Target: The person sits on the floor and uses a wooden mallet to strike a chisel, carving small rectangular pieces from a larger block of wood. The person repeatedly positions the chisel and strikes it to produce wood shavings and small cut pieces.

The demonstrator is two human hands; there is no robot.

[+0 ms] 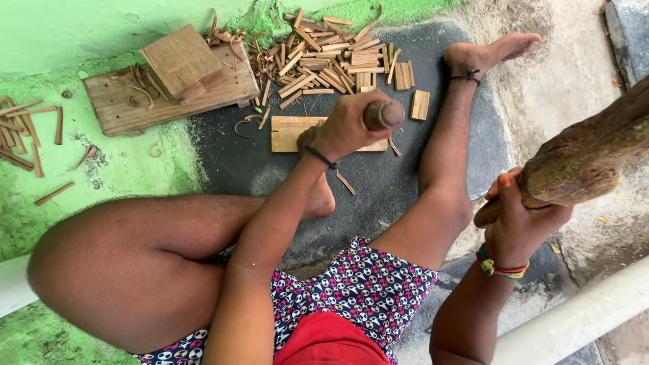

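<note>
Between spread legs, on dark floor: flat wooden piece, long axis left-right. Left hand directly above it, grip clenched on round tool handle. Right hand well apart at right, grasping thick wooden club, raised.

Soft, even daylight fills the scene, bright without glare and casting only faint shadows under the legs. The centre is sharp. The thick wooden club at the right edge looks slightly blurred.
</note>
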